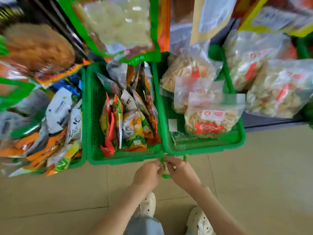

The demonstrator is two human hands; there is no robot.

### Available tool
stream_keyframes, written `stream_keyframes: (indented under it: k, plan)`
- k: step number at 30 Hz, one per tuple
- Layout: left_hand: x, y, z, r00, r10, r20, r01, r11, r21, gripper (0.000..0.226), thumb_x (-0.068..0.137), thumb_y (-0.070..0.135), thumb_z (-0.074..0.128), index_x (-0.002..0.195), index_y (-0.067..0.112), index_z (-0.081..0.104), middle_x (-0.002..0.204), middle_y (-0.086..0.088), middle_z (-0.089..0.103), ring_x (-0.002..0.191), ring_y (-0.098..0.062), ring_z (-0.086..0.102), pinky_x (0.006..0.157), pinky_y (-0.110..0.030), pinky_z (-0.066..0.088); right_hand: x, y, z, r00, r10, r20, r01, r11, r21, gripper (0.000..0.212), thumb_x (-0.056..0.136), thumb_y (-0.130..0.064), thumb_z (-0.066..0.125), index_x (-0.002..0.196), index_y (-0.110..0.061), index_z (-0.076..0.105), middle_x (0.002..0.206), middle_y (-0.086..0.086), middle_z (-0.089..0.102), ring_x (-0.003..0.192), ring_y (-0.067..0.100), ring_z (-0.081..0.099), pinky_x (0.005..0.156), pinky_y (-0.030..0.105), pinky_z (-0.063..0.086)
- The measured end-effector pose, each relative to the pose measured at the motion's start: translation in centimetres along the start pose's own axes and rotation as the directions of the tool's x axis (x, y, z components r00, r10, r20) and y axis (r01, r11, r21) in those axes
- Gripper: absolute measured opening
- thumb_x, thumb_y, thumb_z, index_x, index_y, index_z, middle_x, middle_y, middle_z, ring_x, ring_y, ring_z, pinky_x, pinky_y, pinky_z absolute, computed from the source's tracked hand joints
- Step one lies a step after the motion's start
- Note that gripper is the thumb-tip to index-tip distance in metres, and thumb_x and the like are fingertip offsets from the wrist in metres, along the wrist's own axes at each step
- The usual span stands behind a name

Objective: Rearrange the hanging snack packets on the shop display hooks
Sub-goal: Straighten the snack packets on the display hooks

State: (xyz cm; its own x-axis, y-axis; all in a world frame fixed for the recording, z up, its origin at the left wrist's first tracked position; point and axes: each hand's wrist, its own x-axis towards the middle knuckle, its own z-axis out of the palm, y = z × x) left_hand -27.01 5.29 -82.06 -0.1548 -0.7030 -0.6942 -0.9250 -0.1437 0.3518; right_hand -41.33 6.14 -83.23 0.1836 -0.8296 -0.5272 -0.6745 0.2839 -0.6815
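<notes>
Feet: two white perforated clogs stand at the bottom centre, with pale blue trouser legs above them.
Floor: beige tiles with thin dark joints fill the lower third of the frame.
Left hand: the left hand has its fingers curled and pinches the packet's left edge.
Right hand: the right hand pinches the same packet from the right side, and the two sets of fingertips almost touch.
Held packet: a small green-edged snack packet, mostly hidden by the fingers, sits at lower centre, just in front of the basket rims.
Middle basket: a green mesh basket holds upright orange, red and silver packets.
Right basket: the green basket beside it holds clear bags of pale stick snacks with red labels.
Left basket: a third green basket overflows with white and orange sachets.
Shelf base: a dark ledge at mid right carries more clear bags.
Hanging packets: a green-bordered bag of pale pieces hangs at top centre. A blurred bag of brown snack hangs at upper left.
</notes>
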Motion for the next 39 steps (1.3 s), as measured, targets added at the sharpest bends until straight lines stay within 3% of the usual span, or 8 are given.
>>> stream_keyframes:
  k: [6, 12, 15, 18, 22, 29, 34, 39]
  plan:
    - [-8.4, 6.7, -18.1, 0.784, -0.018, -0.62, -0.315, 0.85, -0.423, 0.005, 0.091, 0.029, 0.056, 0.094, 0.027, 0.06, 0.076, 0.009, 0.067, 0.071, -0.005, 0.063, 0.063, -0.029, 0.051, -2.7, -17.4, -13.6, 0.81, -0.188, -0.555, 0.381, 0.888, 0.256, 0.02, 0.085, -0.022, 0.057, 0.104, -0.027, 0.053, 0.087, -0.011, 0.061, 0.078, 0.001, 0.058, 0.071, 0.017, 0.046]
    - [-7.6, 8.7, -31.6, 0.625, -0.252, -0.738, -0.415, 0.694, -0.589, 0.065, 0.088, 0.029, 0.063, 0.143, 0.022, 0.028, 0.139, 0.003, 0.04, 0.124, -0.01, 0.042, 0.099, -0.026, 0.039, 2.0, -27.9, -21.2, 0.786, -0.221, -0.577, 0.491, 0.79, 0.366, 0.079, 0.076, -0.03, 0.07, 0.138, -0.047, 0.024, 0.136, -0.031, 0.036, 0.129, 0.008, 0.039, 0.104, 0.041, 0.039]
    - [-6.5, 8.6, -35.4, 0.664, -0.229, -0.712, -0.358, 0.739, -0.571, 0.053, 0.09, 0.035, 0.059, 0.138, 0.025, 0.038, 0.141, 0.002, 0.044, 0.126, -0.016, 0.043, 0.099, -0.032, 0.039, 4.1, -31.4, -22.9, 0.786, -0.239, -0.57, 0.468, 0.833, 0.296, 0.091, 0.079, -0.017, 0.071, 0.148, -0.017, 0.011, 0.149, -0.007, 0.021, 0.138, 0.009, 0.02, 0.113, 0.031, 0.021]
    - [-7.0, 9.2, -36.8, 0.704, -0.163, -0.691, -0.298, 0.815, -0.497, 0.03, 0.096, 0.033, 0.05, 0.123, 0.02, 0.055, 0.117, -0.001, 0.06, 0.106, -0.02, 0.056, 0.074, -0.024, 0.035, 4.9, -32.8, -23.1, 0.715, -0.323, -0.621, 0.45, 0.891, 0.054, 0.065, 0.081, -0.012, 0.066, 0.139, -0.016, 0.037, 0.132, 0.013, 0.042, 0.123, 0.028, 0.038, 0.103, 0.037, 0.03]
    - [-8.8, 8.7, -35.8, 0.759, -0.072, -0.647, -0.377, 0.761, -0.528, 0.008, 0.098, 0.027, 0.048, 0.098, 0.026, 0.056, 0.068, 0.011, 0.05, 0.055, -0.005, 0.043, 0.054, -0.027, 0.029, 3.9, -32.7, -23.0, 0.758, -0.234, -0.609, 0.218, 0.971, -0.102, 0.026, 0.084, -0.024, 0.063, 0.109, -0.021, 0.061, 0.098, -0.004, 0.059, 0.11, 0.03, 0.043, 0.097, 0.049, 0.028]
    - [-12.6, 8.2, -33.0, 0.782, 0.007, -0.624, -0.436, 0.722, -0.538, 0.027, 0.096, 0.03, 0.048, 0.073, 0.043, 0.042, 0.062, 0.014, 0.036, 0.052, -0.001, 0.031, 0.052, -0.023, 0.023, -0.2, -30.3, -21.7, 0.645, -0.456, -0.613, 0.396, 0.886, -0.243, 0.026, 0.083, -0.032, 0.047, 0.081, -0.016, 0.068, 0.08, -0.001, 0.06, 0.081, 0.025, 0.053, 0.072, 0.042, 0.037]
    - [-11.3, 5.3, -24.4, 0.831, 0.007, -0.556, -0.365, 0.761, -0.536, 0.01, 0.094, 0.027, 0.052, 0.088, 0.022, 0.057, 0.052, -0.011, 0.047, 0.044, -0.021, 0.037, 0.048, -0.031, 0.025, -4.1, -23.7, -16.7, 0.811, -0.377, -0.447, 0.376, 0.922, -0.096, 0.012, 0.085, -0.017, 0.057, 0.083, -0.011, 0.067, 0.078, -0.007, 0.063, 0.078, 0.011, 0.053, 0.07, 0.021, 0.041]
    - [-10.6, 3.3, -13.0, 0.951, -0.023, -0.308, -0.167, 0.8, -0.576, 0.024, 0.094, 0.022, 0.054, 0.077, 0.037, 0.049, 0.068, -0.011, 0.059, 0.062, -0.015, 0.05, 0.056, -0.026, 0.032, -6.2, -13.5, -9.7, 0.982, 0.031, -0.189, -0.002, 0.989, 0.15, 0.011, 0.088, -0.007, 0.06, 0.094, -0.004, 0.068, 0.084, -0.001, 0.061, 0.085, 0.02, 0.058, 0.068, 0.015, 0.036]
